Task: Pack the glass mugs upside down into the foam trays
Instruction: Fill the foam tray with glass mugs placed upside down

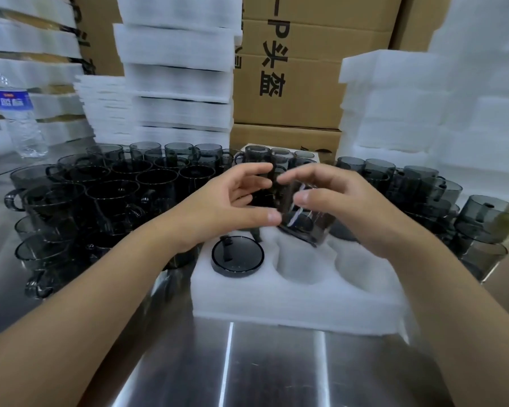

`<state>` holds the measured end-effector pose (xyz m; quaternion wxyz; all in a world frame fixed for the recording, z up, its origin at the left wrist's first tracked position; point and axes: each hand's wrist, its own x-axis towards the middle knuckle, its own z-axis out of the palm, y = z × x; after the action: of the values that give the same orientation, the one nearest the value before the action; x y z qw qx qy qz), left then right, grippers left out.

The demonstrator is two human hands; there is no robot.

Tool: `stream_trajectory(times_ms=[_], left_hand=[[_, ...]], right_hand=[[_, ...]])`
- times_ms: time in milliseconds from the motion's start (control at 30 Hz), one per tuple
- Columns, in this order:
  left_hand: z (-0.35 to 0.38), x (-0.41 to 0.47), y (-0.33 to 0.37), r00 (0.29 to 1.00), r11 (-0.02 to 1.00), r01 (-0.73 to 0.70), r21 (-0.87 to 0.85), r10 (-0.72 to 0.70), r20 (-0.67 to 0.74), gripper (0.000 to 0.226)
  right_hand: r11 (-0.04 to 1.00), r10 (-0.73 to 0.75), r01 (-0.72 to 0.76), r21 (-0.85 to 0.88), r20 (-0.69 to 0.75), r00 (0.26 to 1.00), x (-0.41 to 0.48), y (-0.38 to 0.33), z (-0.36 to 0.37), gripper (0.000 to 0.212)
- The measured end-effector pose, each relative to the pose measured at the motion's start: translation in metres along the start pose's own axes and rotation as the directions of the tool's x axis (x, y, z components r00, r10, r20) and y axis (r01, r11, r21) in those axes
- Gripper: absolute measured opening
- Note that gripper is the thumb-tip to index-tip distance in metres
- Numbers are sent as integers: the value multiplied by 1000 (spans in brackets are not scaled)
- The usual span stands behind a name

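Task early for this tray: the foam tray [291,306] lies on the steel worktop [276,368] in front of the person, and only the near-left pocket is filled, with a seated mug [238,257] mouth down, flat base up, handle showing through the glass. The near-middle pocket [299,264] and near-right pocket [362,259] are empty; the back row is mostly hidden behind the hands, count there not readable. A second tray [279,155] behind holds a few mugs. Plenty is left to pack: loose mugs [106,195] crowd the worktop to the left, mouths up, and more loose stock [423,186] stands to the right. The held mug [304,218] hangs just above the tray, over the ground between back row and near-middle pocket, not yet seated. The left hand [227,207] cups it, thumb against the lower wall and fingers [259,171] curled over the top; the right hand [338,207] grips the other side between thumb and curled fingers. Its long axis is tilted off vertical, lower end towards the pockets, upper end leaning away to the far left. Motion blur and dark glass hide which end is the mouth, so inversion cannot be confirmed. Judged step: lowering this mug into a pocket. Foam stacks [177,83], cartons [291,92] and a water bottle [21,113] stand behind
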<state>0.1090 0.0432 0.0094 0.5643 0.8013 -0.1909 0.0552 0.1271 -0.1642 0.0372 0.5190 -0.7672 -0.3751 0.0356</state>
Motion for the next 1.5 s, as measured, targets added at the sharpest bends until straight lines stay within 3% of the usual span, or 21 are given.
stream_trajectory(times_ms=[100, 200, 400, 733, 1333, 1500], left_hand=[[0, -1, -2, 997, 976, 14, 218, -32, 77, 77], [1, -3, 1, 986, 953, 17, 302, -65, 151, 73], [1, -5, 3, 968, 968, 18, 249, -79, 236, 60], [2, -7, 7, 966, 964, 20, 266, -87, 242, 51], [1, -7, 4, 953, 966, -29, 257, -51, 299, 56], [4, -7, 5, 962, 961, -15, 278, -62, 267, 69]], right_hand=[[996, 88, -89, -5, 171, 981, -4, 3, -12, 34], [993, 117, -117, -17, 266, 957, -5, 3, -16, 38], [983, 165, -131, -130, 299, 940, -4, 1, -9, 44], [899, 234, -70, -432, 339, 911, -5, -3, -2, 55], [890, 274, -64, -451, 418, 866, -3, -5, -2, 56], [868, 290, -93, -488, 346, 892, -4, -5, 3, 49]])
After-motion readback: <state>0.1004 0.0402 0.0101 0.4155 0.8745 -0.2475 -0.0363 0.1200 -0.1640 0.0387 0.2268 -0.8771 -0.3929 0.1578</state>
